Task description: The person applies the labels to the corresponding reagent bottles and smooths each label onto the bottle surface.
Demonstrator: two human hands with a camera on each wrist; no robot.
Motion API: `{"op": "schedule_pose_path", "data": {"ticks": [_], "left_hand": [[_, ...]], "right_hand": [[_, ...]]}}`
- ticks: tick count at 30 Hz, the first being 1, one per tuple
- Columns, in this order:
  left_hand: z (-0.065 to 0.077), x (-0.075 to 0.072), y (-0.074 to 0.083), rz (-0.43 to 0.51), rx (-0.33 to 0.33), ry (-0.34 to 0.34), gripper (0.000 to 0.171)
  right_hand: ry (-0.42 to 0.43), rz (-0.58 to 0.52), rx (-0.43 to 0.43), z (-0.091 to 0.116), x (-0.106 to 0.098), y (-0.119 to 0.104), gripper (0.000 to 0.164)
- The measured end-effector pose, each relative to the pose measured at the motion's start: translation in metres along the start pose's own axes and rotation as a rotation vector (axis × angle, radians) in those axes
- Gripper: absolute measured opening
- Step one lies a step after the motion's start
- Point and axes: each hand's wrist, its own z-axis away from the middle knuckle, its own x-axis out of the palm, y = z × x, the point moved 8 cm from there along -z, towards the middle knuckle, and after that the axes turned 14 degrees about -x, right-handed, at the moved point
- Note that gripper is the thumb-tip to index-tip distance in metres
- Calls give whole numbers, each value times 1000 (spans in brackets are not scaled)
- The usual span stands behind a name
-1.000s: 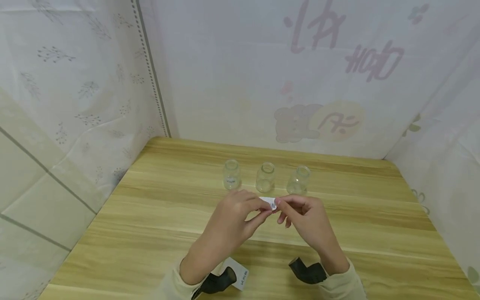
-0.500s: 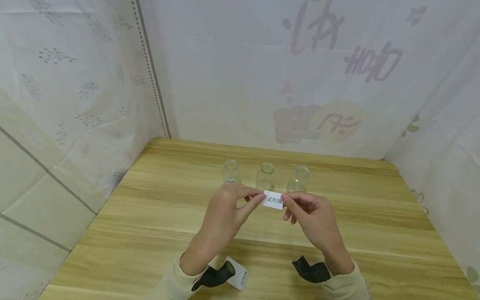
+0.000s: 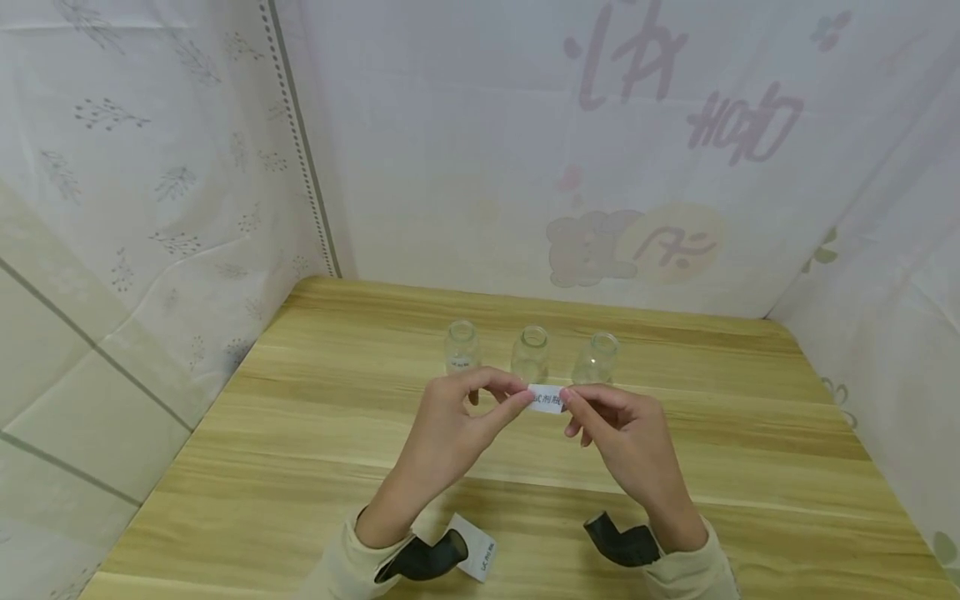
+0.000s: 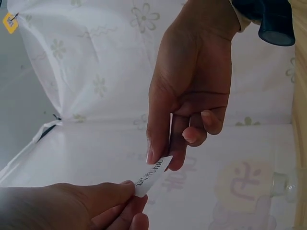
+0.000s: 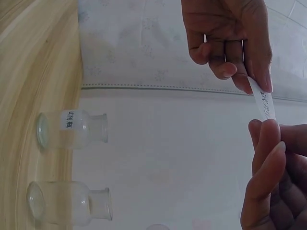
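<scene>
- Wooden table (image 3: 247, 450): I see it running under the whole setup.
- Left hand (image 3: 457, 421) and right hand (image 3: 626, 421): each pinches one end of the held label (image 3: 547, 400) between thumb and fingers.
- Left bottle (image 3: 461, 342): already bears a printed sticker (image 5: 68, 120), so I count one done.
- Middle bottle (image 3: 530, 360), right bottle (image 3: 597, 357): I make out no sticker on either; both look left over.
- White card (image 3: 477, 542): lies near the left wrist, printed.
- Held label: in the air between the hands, not on any bottle.

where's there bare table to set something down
Bare table lies between the left hand and the table's left edge, and between the right hand and its right edge. Crowded: the middle, with held label, three glass bottles and card.
</scene>
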Motion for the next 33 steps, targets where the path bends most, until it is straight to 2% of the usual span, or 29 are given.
{"op": "schedule_pose_path", "data": {"ticks": [3, 8, 13, 17, 22, 28, 33], "left_hand": [[0, -1, 1, 15, -1, 5, 4], [1, -4, 4, 30, 37, 40, 6], [0, -13, 3, 39, 76, 108, 6], [-2, -12, 2, 57, 84, 102, 6], [-6, -4, 1, 78, 91, 81, 7], [-12, 0, -1, 108, 101, 101, 8], [-24, 4, -8, 138, 119, 124, 7]], "right_hand": [[6, 5, 2, 0, 0, -1, 10], [41, 2, -11, 1, -1, -3, 12], [121, -11, -107, -1, -5, -9, 17], [135, -47, -170, -3, -3, -13, 18], [147, -35, -159, -4, -3, -10, 13], [192, -14, -162, -7, -6, -6, 11], [210, 8, -152, -14, -4, 7, 8]]}}
